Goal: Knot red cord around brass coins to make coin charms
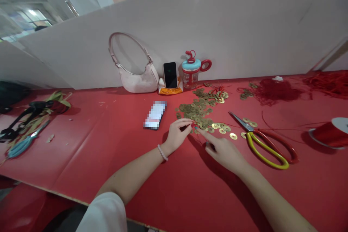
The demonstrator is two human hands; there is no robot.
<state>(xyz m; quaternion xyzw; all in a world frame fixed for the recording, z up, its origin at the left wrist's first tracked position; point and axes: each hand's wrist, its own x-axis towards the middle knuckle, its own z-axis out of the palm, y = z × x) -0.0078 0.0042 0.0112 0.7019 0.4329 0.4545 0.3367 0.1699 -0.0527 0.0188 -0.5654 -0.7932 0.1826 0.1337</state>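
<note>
My left hand [178,136], with a beaded bracelet [162,153] at the wrist, pinches a small piece of red cord [193,125] between thumb and fingertips. Close beside it, my right hand [224,152] reaches its index finger to the cord, the other fingers curled in. A thin strand runs down between the hands toward the right hand's curled fingers. Exactly how the right hand grips it is partly hidden. Just beyond the fingertips lies a loose pile of brass coins [198,108] with square holes. Scissors [254,132] with one yellow and one red handle rest to the right.
A phone [155,115] lies left of the coins. Behind stand a pale handbag [138,79], another phone [170,75] and a lidded cup [190,74]. Red cord [281,88] is heaped at the back right, near a spool [327,134]. Blue-handled scissors [23,146] lie far left.
</note>
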